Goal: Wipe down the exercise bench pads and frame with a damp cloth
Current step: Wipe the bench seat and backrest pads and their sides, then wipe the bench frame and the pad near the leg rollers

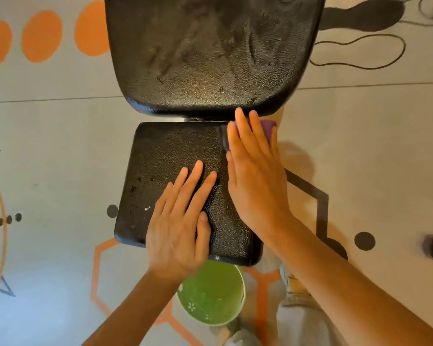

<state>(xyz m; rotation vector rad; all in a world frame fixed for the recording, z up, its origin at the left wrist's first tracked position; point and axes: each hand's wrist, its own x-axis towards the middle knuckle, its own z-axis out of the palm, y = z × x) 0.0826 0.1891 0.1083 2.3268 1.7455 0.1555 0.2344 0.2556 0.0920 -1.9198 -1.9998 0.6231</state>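
Left hand (178, 236) flat on seat pad (165, 158), right hand (254, 176) pressing cloth (268, 128)

no readable text anywhere — only painted floor shapes (41, 36).

Back pad (210, 51) beyond seat pad (175, 171) — bucket (210, 295) on the floor (48, 146) below its near edge.

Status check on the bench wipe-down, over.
Right hand flat, pressing purple cloth at seat pad far right corner. Left hand flat on seat pad. Back pad streaked. Nothing blocking.
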